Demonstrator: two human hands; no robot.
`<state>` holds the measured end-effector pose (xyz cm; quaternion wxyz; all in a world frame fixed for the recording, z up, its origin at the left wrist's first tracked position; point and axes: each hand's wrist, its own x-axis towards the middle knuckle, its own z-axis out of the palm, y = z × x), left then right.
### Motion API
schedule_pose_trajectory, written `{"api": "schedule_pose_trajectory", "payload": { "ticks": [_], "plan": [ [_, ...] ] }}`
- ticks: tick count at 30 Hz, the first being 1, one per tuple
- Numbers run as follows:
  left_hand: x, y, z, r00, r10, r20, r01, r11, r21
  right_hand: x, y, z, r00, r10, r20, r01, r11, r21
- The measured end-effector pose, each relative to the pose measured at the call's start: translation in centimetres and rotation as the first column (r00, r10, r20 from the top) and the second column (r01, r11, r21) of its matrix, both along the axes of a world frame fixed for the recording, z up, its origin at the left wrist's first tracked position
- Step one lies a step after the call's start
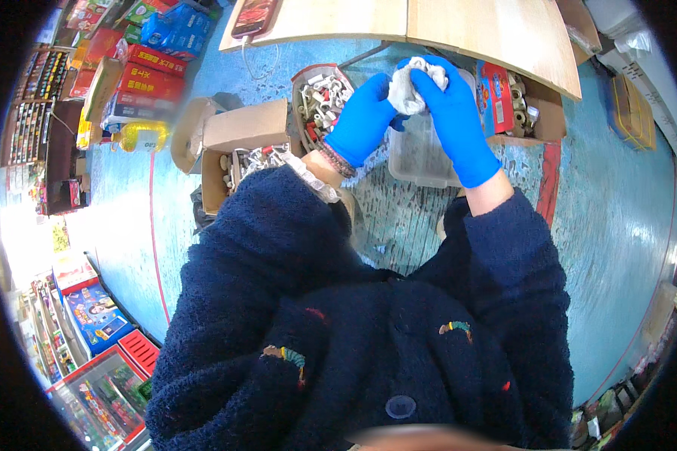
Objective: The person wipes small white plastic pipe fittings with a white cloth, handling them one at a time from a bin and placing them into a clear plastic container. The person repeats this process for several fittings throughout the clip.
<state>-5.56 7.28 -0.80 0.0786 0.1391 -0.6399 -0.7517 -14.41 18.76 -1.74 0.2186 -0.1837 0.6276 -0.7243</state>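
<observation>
Both my hands wear blue gloves and meet near the table's edge. A crumpled whitish-grey cloth is bunched between them. My left hand closes on its left side, and my right hand presses its fingers into it from the right. Whether something is wrapped inside the cloth cannot be seen. Below the hands a see-through plastic box stands on the blue floor, partly covered by my right hand. Left of my left hand is a container of small white and grey fittings.
A pale wooden table spans the top, with a phone and its cable. An open cardboard box of metal parts stands left; another box of fittings is right. Shelves and stacked goods line the left.
</observation>
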Motion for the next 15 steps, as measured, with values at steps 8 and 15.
{"api": "schedule_pose_trajectory", "payload": {
  "ticks": [8,15],
  "plan": [
    [0.7,0.1,2.4,0.998,0.060,-0.003,-0.053,0.862,-0.504,-3.8,1.3,-1.3,0.994,-0.051,0.099,0.076,0.961,-0.267],
    [0.7,-0.9,1.6,0.990,0.078,-0.117,-0.136,0.727,-0.673,-1.3,1.0,-0.5,0.934,0.344,-0.095,-0.347,0.938,-0.008]
  ]
}}
